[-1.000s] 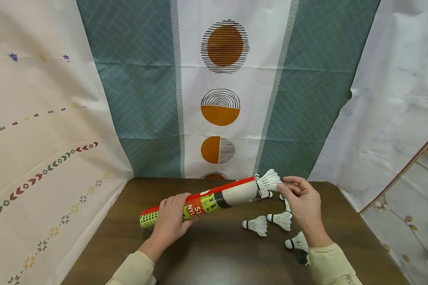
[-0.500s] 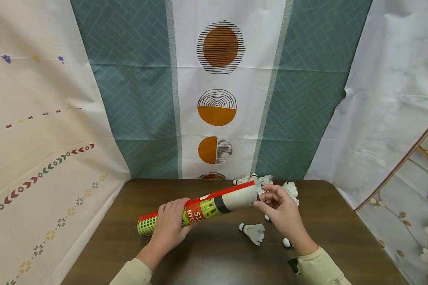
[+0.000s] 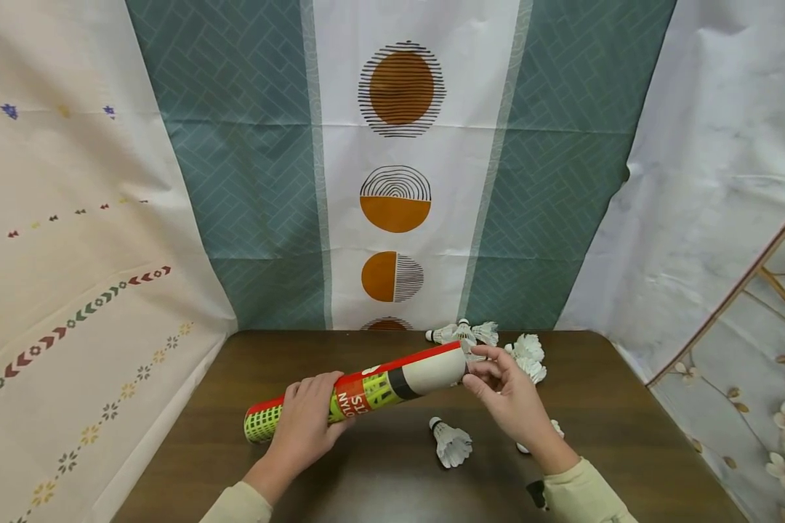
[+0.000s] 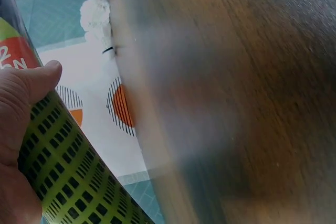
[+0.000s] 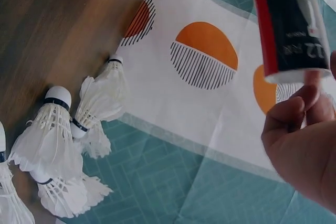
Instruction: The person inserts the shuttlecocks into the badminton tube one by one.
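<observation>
My left hand [image 3: 307, 421] wraps round a red, green and white shuttlecock tube [image 3: 425, 372], held tilted with its right end higher. The thumb lies across the tube's printed side in the left wrist view. At the raised end is my right hand [image 3: 513, 396], with its fingertips at the tube's mouth. In the right wrist view, one finger reaches up into the mouth of the tube [image 5: 291, 30], and the other fingers bend beneath the rim. The tube wall hides whatever that finger touches. A loose white shuttlecock [image 3: 453, 443] lies on the table below the tube.
Several shuttlecocks [image 5: 50, 135] lie in a cluster at the back right of the brown table [image 3: 366, 479]. Another shuttlecock [image 3: 556, 428] is partly hidden by my right wrist. A small dark piece [image 3: 536, 494] sits beside the right sleeve. A patterned cloth [image 3: 399, 145] hangs behind.
A shuttlecock whose feathers stuck out of the tube has gone inside. My right hand has moved left to the mouth. The loose shuttlecock below has rolled round, its cork now pointing away.
</observation>
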Motion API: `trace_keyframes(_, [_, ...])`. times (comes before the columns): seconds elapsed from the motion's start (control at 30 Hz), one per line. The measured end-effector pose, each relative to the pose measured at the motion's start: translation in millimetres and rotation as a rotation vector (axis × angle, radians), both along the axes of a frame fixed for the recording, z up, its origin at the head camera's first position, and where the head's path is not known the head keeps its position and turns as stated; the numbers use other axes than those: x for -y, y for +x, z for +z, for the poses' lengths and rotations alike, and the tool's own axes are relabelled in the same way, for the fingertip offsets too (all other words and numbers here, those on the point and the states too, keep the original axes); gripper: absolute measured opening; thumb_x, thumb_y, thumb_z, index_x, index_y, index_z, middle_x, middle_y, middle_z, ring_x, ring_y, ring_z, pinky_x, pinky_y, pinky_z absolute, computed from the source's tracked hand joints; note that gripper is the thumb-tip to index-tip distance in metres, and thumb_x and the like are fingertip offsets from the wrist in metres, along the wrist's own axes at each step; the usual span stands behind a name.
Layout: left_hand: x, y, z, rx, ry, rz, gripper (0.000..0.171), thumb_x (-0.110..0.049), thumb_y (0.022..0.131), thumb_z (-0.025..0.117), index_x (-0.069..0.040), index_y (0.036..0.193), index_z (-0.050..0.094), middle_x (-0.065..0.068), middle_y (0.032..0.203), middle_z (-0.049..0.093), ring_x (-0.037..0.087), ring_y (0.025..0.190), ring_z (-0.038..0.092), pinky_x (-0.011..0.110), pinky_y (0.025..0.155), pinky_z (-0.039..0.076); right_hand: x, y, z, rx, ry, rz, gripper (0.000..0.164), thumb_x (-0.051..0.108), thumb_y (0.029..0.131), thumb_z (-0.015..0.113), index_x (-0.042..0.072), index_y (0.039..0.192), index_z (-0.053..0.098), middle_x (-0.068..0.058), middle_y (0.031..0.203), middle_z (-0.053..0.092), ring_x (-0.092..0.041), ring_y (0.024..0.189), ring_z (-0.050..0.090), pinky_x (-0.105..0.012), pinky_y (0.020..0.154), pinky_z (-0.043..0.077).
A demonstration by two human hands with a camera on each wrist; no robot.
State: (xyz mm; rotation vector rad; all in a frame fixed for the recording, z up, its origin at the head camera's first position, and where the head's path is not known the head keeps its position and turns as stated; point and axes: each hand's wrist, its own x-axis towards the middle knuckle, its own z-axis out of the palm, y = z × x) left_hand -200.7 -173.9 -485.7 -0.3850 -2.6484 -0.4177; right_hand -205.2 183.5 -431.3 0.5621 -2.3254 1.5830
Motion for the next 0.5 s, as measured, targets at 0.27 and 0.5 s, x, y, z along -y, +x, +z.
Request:
trace_keyframes(0.27, [17,2.2,-5.4,-0.007,0.035,0.078,0.09,-0.034,0.067,0.104,-0.011,0.14,0.055,0.007,0.124,0.07,0.031,0.114,0.064,0.052,0.094,0.046,-6,2.7,-9.3,0.241,0.129,0.028,0.038,0.026,0.106,0.069,0.005,0.137,0.063,-0.006,0.093,0.077,-0.006,0.074,0.062,-0.025,0.067,0.051])
trace_keyframes(0.5, [22,3.2,-7.4,0.014,0.041,0.1,0.089,-0.034,0.068,0.103,-0.011,0.139,0.056,0.008,0.122,0.07,0.031,0.114,0.064,0.053,0.094,0.046,-2,9.7,-33.0,0.527,0.282,0.429,0.047,0.027,0.109,0.062,-0.006,0.142,0.058,-0.014,0.092,0.079,-0.012,0.061,0.06,-0.025,0.055,0.049])
